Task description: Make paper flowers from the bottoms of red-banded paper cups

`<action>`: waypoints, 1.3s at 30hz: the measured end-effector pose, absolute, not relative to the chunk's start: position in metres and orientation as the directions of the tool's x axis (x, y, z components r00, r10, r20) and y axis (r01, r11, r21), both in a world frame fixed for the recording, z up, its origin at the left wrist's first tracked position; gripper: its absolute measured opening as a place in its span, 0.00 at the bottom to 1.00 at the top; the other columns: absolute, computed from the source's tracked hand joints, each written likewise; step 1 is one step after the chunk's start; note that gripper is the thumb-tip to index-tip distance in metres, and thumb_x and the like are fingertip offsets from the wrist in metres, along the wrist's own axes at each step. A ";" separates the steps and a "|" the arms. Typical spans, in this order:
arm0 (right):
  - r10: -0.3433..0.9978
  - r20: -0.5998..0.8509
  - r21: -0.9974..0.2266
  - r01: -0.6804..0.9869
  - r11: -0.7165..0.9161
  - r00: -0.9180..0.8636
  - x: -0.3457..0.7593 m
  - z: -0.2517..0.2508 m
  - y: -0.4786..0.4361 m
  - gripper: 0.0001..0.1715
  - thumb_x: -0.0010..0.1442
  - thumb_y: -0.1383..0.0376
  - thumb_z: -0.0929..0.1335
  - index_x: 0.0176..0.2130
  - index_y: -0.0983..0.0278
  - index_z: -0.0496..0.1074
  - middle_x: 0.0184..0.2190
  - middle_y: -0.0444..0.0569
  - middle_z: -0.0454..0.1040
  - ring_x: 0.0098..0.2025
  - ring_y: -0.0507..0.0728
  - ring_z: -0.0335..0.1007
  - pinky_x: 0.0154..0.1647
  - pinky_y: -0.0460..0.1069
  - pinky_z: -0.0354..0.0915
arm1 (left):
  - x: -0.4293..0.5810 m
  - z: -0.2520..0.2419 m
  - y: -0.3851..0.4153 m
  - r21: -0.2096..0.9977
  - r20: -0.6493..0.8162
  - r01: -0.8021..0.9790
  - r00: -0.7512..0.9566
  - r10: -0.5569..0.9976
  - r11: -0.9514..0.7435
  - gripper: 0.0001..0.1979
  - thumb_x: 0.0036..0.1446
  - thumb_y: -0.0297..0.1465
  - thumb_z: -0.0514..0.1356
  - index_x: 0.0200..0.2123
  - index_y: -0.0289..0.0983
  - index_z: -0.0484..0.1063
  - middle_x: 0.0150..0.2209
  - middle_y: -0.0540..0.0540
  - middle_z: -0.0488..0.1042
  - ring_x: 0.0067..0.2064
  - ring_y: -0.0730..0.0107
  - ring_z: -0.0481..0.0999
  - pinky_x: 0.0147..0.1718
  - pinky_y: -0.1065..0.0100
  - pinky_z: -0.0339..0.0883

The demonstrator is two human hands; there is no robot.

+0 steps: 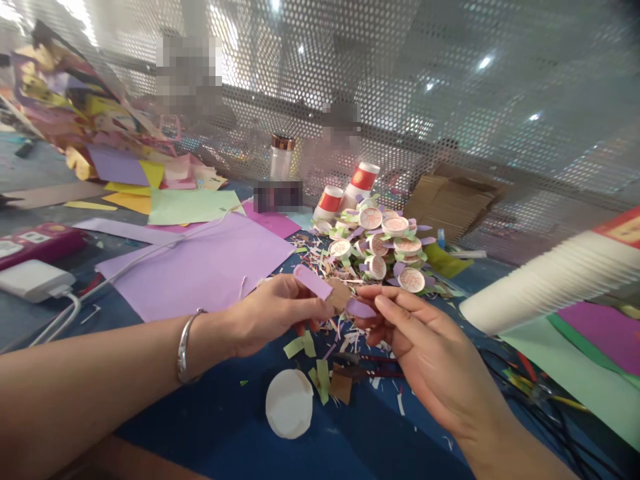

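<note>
Brown paper piece with purple strips, at frame centre, is pinched in your left hand; your right hand, half curled, meets one strip, its grip unclear. A white disc lies below; a red-handled tool is partly hidden by your right hand.

Matt paper: the brown piece, its lilac tabs and the broad lilac sheet. Smooth, pale paper: the nested cups. Dull brown cardboard: the box. Polished metal: the bangle. Smooth plastic: the white adapter. Perforated, metal-looking: the screen.
</note>
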State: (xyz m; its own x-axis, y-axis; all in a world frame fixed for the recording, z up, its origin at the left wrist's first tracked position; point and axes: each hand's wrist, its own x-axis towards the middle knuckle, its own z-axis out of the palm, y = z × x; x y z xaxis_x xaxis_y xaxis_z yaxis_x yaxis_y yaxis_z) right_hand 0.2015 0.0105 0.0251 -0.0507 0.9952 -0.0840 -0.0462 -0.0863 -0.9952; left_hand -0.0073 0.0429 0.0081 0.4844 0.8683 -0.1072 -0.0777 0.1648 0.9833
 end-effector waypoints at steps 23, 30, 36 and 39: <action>0.960 -0.182 -0.958 -0.182 -0.222 -0.215 0.201 0.028 0.005 0.10 0.63 0.58 0.74 0.41 0.60 0.83 0.40 0.51 0.83 0.36 0.54 0.76 0.32 0.45 0.70 | -0.049 0.038 0.056 0.582 0.195 0.730 0.302 0.933 -0.358 0.22 0.50 0.46 0.70 0.43 0.39 0.75 0.19 0.53 0.70 0.19 0.72 0.63 0.19 0.70 0.45; 0.934 -0.214 -0.911 -0.287 -0.297 -0.285 0.196 0.025 0.003 0.09 0.62 0.58 0.74 0.41 0.58 0.84 0.35 0.49 0.83 0.33 0.53 0.76 0.27 0.44 0.70 | -0.022 0.037 0.028 0.703 0.130 0.483 0.634 0.762 -0.522 0.16 0.69 0.44 0.54 0.41 0.38 0.71 0.29 0.48 0.76 0.26 0.72 0.70 0.25 0.70 0.54; 0.929 -0.193 -0.911 -0.294 -0.289 -0.317 0.197 0.031 0.003 0.10 0.63 0.58 0.74 0.39 0.60 0.85 0.30 0.48 0.83 0.31 0.52 0.77 0.29 0.42 0.71 | -0.008 0.028 0.020 0.934 0.129 0.150 0.703 0.700 -0.323 0.17 0.74 0.40 0.48 0.41 0.37 0.71 0.31 0.50 0.69 0.27 0.76 0.65 0.29 0.72 0.61; 0.936 -0.201 -0.908 -0.303 -0.289 -0.288 0.199 0.034 0.002 0.11 0.62 0.57 0.74 0.40 0.61 0.85 0.33 0.50 0.85 0.31 0.52 0.78 0.28 0.42 0.71 | -0.003 0.021 0.018 0.999 0.050 -0.021 0.659 0.751 -0.048 0.19 0.73 0.44 0.48 0.40 0.37 0.69 0.25 0.54 0.61 0.22 0.78 0.57 0.19 0.73 0.54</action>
State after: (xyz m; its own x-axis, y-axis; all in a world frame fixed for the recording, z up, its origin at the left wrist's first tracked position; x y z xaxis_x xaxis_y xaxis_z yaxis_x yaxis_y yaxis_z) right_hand 0.1993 0.0022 0.0337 -0.2882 0.9361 -0.2015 -0.3026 -0.2886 -0.9084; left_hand -0.0027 0.0178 0.0207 0.6586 0.7509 0.0496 -0.0209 -0.0477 0.9986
